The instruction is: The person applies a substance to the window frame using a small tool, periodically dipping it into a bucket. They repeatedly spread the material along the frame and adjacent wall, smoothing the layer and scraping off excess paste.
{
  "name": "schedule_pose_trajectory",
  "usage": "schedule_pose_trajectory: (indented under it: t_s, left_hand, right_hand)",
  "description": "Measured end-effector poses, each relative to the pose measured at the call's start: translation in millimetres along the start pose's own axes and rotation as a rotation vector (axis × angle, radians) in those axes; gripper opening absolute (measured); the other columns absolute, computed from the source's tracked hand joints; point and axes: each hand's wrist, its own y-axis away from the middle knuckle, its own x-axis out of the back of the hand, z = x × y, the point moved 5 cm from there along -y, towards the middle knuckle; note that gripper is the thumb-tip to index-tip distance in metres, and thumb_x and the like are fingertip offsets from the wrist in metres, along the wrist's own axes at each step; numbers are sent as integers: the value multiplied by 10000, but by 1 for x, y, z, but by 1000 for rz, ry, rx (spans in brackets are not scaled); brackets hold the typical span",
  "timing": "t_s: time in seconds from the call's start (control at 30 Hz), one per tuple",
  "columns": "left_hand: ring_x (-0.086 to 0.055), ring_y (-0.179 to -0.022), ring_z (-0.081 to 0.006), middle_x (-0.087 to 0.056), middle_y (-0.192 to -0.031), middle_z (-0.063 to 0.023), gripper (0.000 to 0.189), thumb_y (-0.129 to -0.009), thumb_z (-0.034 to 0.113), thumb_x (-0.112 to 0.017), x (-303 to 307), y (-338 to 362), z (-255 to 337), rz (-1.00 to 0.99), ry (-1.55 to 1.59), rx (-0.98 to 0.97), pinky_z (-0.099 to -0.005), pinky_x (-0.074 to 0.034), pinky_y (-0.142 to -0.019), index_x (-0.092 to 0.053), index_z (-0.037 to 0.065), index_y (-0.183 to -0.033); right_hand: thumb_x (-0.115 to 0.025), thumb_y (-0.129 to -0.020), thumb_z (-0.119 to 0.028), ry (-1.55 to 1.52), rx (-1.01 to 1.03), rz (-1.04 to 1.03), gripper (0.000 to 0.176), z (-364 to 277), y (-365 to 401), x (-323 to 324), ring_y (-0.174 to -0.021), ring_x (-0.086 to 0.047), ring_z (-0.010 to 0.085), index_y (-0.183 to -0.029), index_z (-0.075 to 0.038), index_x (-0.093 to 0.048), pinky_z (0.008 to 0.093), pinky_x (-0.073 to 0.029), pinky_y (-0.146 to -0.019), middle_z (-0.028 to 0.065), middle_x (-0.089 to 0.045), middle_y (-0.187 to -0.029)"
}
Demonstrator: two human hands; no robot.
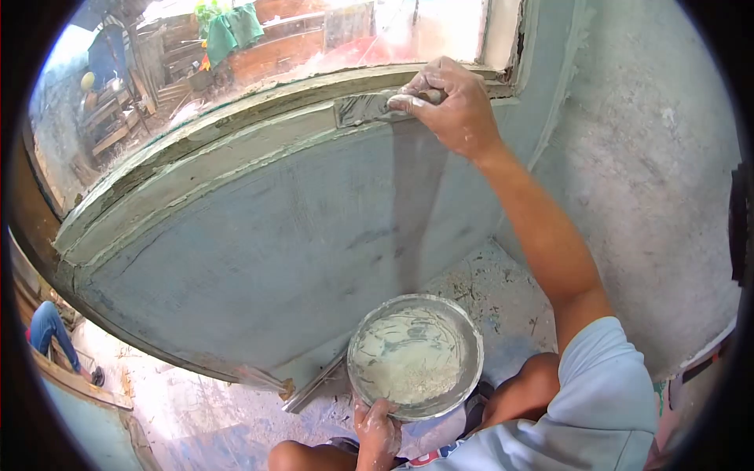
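Note:
My right hand (448,98) is closed around the handle of a flat metal trowel (363,108), whose blade lies against the ledge (290,133) just under the window. Low in the view, my left hand (377,424) grips the near rim of a round metal basin (477,357). Pale, creamy paste (412,353) is spread inside the basin, with smears and lumps. The fingers of my left hand that go under the basin are hidden.
A grey-blue wall (275,228) curves below the window frame, meeting a rough wall (636,180) at right. A metal bar (314,385) lies left of the basin on the spattered floor (204,424). At far left is a person's leg (55,330) in blue trousers.

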Motion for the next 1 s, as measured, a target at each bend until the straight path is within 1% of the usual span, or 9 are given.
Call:
schedule_pose_trajectory:
  t_s: [0.1,0.17,0.33,0.57,0.63,0.73,0.83,0.97,1.0]
  left_hand:
    - [-674,-1120,-346,-575,-1333,-182,804,-742,-130,-456,-6,6,6,38,-2,84,-477,-636,-850,-341,47,-1517]
    - [-671,-1129,-357,-569,-1341,-185,798,-747,-130,-453,3,4,-2,34,15,45,-497,-633,-861,-338,50,-1516]
    - [-664,-1146,-369,-566,-1340,-189,776,-767,-128,-440,16,0,-16,-5,30,-57,-527,-625,-883,-339,59,-1514]
    - [-658,-1154,-355,-567,-1338,-183,793,-779,-137,-420,8,6,-8,47,-25,9,-486,-624,-893,-320,73,-1537]
    - [-659,-1152,-351,-567,-1337,-182,806,-777,-139,-420,7,3,-10,53,15,-38,-472,-626,-890,-311,76,-1547]
    - [-658,-1160,-346,-562,-1357,-186,836,-773,-140,-428,0,4,-5,39,37,-44,-452,-629,-871,-289,87,-1566]
    - [-652,-1186,-352,-539,-1423,-206,894,-763,-150,-435,-1,5,-1,20,-10,45,-437,-631,-854,-240,96,-1601]
    - [-655,-1183,-349,-535,-1430,-203,906,-767,-152,-435,-7,8,7,-49,20,33,-431,-635,-832,-225,99,-1612]
    - [-652,-1188,-349,-533,-1432,-203,903,-767,-151,-435,-7,8,6,-49,37,18,-430,-633,-843,-229,98,-1611]
  right_hand:
    - [-910,-788,-194,-15,-16,16,240,18,-2,6,-738,-541,124,-843,-24,-750,303,-460,-677,15,-584,-785]
    - [-923,-735,-328,-49,-77,0,316,41,0,10,-730,-605,229,-814,-73,-755,386,-499,-702,57,-608,-777]
    - [-912,-767,-285,28,-2,100,289,78,17,35,-757,-613,216,-813,-53,-744,375,-508,-701,54,-633,-800]
    - [-910,-777,-151,106,-115,85,214,137,41,82,-743,-591,166,-830,-24,-747,327,-503,-686,47,-643,-832]
    - [-916,-765,-128,12,-214,101,211,107,38,83,-726,-569,175,-819,-20,-742,337,-492,-683,45,-632,-810]
    - [-923,-748,-134,21,61,153,215,32,18,59,-752,-621,184,-839,-37,-754,343,-518,-694,49,-659,-837]
    - [-927,-743,-96,-78,140,129,233,-33,2,20,-753,-617,138,-867,-25,-744,298,-516,-641,38,-631,-860]
    - [-922,-742,-87,-114,154,95,224,-64,-5,-24,-748,-639,120,-868,-26,-748,278,-547,-578,46,-639,-870]
    - [-925,-733,-208,-126,104,67,246,-65,-5,-28,-811,-627,152,-870,-91,-757,338,-472,-728,31,-636,-879]
